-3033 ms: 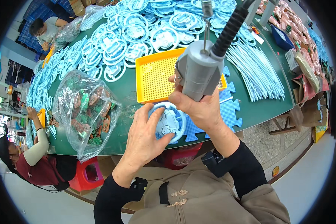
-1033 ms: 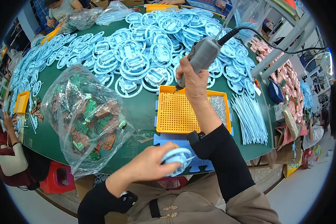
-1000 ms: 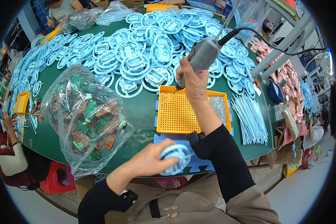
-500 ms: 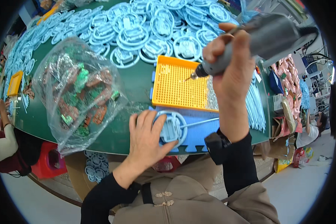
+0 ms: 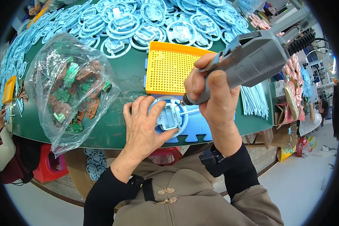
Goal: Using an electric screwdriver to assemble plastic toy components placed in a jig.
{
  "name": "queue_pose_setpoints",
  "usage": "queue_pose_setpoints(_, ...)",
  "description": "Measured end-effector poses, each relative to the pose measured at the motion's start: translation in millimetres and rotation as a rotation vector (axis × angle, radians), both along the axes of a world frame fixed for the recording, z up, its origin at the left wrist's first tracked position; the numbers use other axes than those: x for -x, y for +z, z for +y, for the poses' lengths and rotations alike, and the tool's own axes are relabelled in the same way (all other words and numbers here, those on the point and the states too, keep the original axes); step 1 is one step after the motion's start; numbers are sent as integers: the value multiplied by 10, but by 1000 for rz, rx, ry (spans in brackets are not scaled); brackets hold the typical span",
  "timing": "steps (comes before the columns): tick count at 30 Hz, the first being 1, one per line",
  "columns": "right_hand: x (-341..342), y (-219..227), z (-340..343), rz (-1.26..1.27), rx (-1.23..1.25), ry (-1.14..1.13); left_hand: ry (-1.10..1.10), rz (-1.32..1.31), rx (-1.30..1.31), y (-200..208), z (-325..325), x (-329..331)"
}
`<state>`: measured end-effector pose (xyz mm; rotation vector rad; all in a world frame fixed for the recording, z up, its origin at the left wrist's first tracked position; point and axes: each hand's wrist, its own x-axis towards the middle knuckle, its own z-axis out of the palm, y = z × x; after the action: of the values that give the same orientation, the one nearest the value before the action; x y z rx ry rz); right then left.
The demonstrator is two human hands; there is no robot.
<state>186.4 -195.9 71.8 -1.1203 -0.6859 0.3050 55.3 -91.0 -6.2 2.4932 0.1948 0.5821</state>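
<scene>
A light-blue round plastic housing with a rectangular recess lies on a blue foam mat at the table's near edge. My left hand grips its left side, thumb at the near rim and fingers across the far rim. A pale blue stick runs from the housing's right side. My right hand is wrapped round a grey electric screwdriver, tilted down to the left. Its tip is at the housing's upper right rim; the exact contact is hidden. Just beyond lies a yellow perforated tray.
A clear plastic bag of green and brown circuit boards lies on the left. Many light-blue housings are heaped at the back. Pale blue sticks lie to the right. Another person's arm shows at far left; a red stool stands below.
My right hand has brought the screwdriver from above the yellow tray down and toward me, to the housing. My left hand keeps its hold. The view has shifted slightly.
</scene>
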Motion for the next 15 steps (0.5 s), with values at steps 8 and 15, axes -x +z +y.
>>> queue_pose_setpoints(8, -25, -153, 67, -45, 31, 12, -1, 22, 7, 39, 22, -29)
queue_pose_setpoints(15, -93, -156, 75, 46, 48, 128, -39, 60, 4, 72, 75, -37)
